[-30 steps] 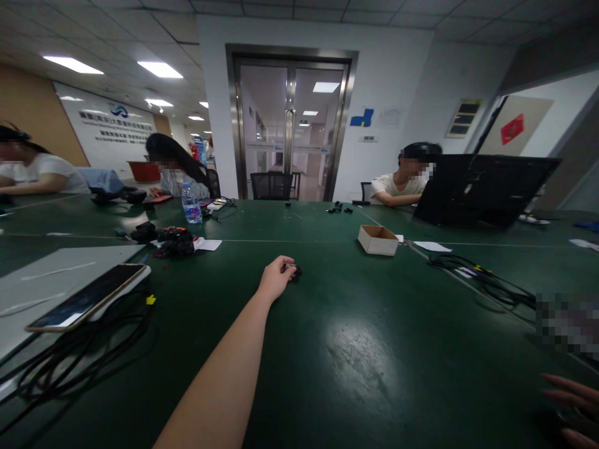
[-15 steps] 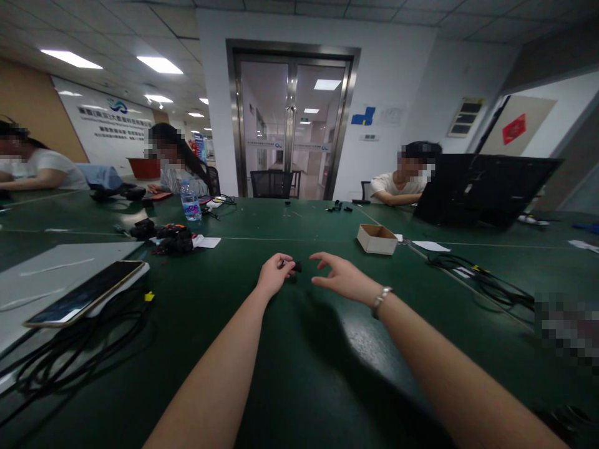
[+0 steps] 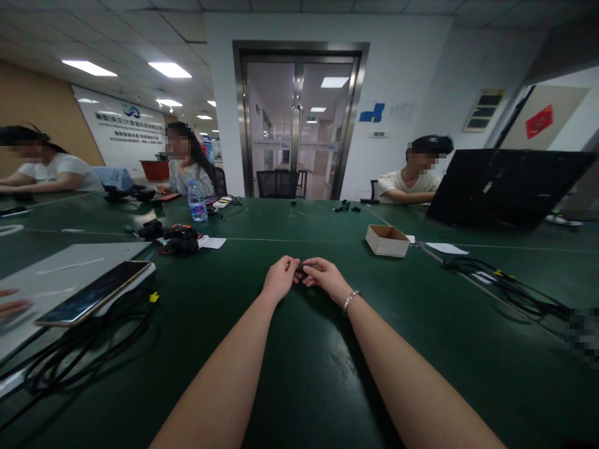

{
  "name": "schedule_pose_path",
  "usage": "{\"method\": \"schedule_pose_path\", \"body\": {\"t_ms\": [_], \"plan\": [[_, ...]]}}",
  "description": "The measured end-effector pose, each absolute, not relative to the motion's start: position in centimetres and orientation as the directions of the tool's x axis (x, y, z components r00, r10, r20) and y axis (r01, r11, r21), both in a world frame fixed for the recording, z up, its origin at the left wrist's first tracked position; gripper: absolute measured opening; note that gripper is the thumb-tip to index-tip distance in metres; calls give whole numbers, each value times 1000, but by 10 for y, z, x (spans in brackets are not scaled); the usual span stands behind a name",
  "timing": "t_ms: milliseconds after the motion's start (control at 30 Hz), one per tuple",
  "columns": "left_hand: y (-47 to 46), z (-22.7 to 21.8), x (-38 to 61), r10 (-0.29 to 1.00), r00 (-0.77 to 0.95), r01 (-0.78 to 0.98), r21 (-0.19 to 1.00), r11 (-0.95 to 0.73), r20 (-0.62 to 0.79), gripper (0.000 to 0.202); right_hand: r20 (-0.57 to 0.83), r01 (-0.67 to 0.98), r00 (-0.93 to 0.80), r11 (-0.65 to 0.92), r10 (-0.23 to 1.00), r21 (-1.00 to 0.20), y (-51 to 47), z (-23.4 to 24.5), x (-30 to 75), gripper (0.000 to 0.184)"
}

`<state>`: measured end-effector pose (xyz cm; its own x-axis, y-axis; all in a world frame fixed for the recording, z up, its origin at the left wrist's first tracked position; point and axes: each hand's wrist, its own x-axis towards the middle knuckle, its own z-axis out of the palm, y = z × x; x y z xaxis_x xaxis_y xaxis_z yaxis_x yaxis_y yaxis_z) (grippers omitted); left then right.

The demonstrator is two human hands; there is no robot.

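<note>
Just above the dark green table [image 3: 299,349], both of my hands meet at a small black object [image 3: 301,268]. It is too small and too covered by fingers for me to tell its kind. My left hand [image 3: 281,277] pinches it from the left, fingers closed. From the right, my right hand [image 3: 326,279], with a silver bracelet [image 3: 350,302] at the wrist, has its thumb and fingers closed on the object's other side. Beyond my right hand stands an open white cardboard box [image 3: 387,242] with a brown inside.
To the left lie a phone [image 3: 96,293], coiled black cables [image 3: 93,346] and black devices [image 3: 180,239] near a water bottle [image 3: 197,202]. Another person's hand [image 3: 12,305] reaches in at the left edge. Right are more cables [image 3: 510,284] and a monitor [image 3: 505,187]. Several people sit around the table.
My right hand has moved left and its spread fingers have closed on the black object in my left hand. Another person's hand has appeared at the left edge. The view has shifted slightly.
</note>
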<state>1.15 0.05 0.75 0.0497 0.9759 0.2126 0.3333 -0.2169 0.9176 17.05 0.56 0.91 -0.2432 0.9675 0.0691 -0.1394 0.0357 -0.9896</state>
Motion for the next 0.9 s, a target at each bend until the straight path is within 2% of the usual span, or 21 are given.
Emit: {"method": "schedule_pose_path", "body": {"t_ms": [133, 333, 467, 733, 900], "plan": [[4, 6, 8, 959, 19, 360, 893, -272, 284, 27, 76, -179, -212, 38, 974, -983, 3, 11, 169, 22], [5, 10, 8, 985, 11, 163, 971, -173, 174, 21, 46, -266, -189, -6, 981, -964, 1, 14, 173, 17], [0, 17, 9, 991, 31, 103, 986, -130, 127, 18, 41, -296, -166, -10, 985, -955, 1, 14, 173, 13], [-3, 20, 9, 991, 58, 89, 988, -129, 124, 22, 51, -307, -174, -5, 983, -952, 2, 13, 174, 16], [-2, 18, 9, 991, 57, 141, 982, -126, 119, 22, 34, -308, -152, -15, 988, -951, 3, 11, 173, 17]]}}
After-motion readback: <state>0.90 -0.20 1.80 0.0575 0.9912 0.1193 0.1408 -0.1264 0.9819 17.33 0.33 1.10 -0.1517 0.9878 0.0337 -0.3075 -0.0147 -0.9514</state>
